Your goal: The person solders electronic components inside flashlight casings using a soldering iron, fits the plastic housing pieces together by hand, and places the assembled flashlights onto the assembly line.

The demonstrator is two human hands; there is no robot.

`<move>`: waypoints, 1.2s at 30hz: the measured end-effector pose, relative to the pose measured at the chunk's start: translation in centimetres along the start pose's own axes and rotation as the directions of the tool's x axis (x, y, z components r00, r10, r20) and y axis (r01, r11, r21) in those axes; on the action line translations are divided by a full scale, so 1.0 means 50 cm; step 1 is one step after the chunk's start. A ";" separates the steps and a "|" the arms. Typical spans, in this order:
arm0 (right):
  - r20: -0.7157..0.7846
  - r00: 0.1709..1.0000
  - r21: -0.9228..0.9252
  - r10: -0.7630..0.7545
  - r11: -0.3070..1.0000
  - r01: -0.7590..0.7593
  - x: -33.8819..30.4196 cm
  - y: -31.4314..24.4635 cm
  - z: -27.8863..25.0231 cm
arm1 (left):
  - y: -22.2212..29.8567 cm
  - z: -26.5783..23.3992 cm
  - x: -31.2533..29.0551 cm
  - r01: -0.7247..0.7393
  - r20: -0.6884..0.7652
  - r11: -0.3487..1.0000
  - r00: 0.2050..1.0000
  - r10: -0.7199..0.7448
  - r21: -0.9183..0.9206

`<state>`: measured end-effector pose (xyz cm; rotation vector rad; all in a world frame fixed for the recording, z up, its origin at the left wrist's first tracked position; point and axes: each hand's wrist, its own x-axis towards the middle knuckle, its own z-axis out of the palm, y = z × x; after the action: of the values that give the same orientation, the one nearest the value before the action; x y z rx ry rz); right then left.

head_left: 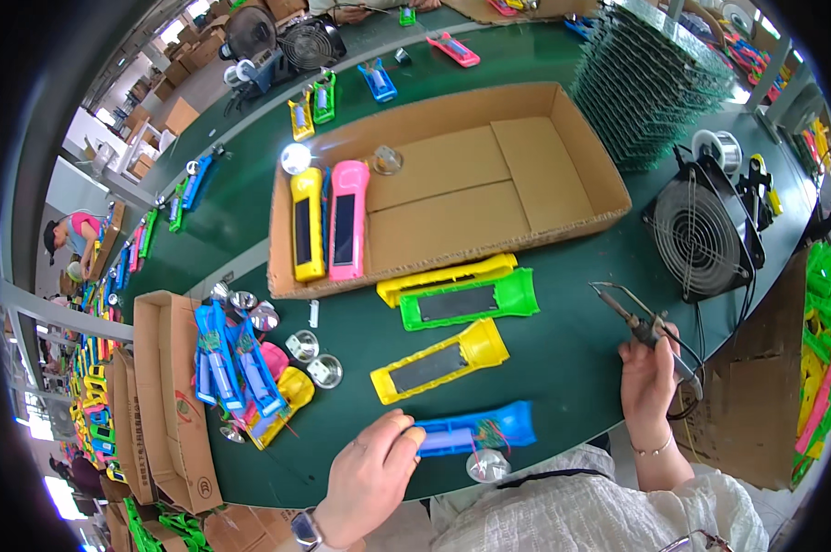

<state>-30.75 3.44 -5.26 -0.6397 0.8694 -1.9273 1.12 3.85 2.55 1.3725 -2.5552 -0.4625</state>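
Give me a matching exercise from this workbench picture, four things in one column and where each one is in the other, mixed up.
Things:
1. blue flashlight shell
2. soldering iron
3. pink flashlight
4. black fan

Places:
A. inside the cardboard tray, beside a yellow flashlight
B. in the right hand
C. standing on the table to the right of the tray
D. under the fingers of the left hand, at the near table edge

Pairs: 1-D, 2-B, 3-A, 4-C

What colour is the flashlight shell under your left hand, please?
Blue, seen in the head view: flashlight shell under the left hand.
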 end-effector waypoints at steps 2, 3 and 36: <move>0.010 1.000 0.009 0.000 1.000 0.000 0.004 -0.003 -0.002 | -0.012 0.005 0.013 -0.005 0.054 0.999 0.999 0.003 0.043; 0.005 1.000 -0.010 -0.007 1.000 0.007 0.006 -0.005 -0.009 | -0.001 -0.022 0.027 0.034 0.117 0.999 0.993 -0.033 -0.007; 0.230 0.843 -0.608 0.487 0.748 -0.266 -0.038 -0.010 0.094 | -0.023 0.020 0.157 -0.197 0.027 0.976 0.980 0.196 0.090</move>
<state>-26.72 3.82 -2.13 -1.0431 1.2115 -1.1050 -2.58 -3.15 1.45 1.1306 -2.7223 -0.3269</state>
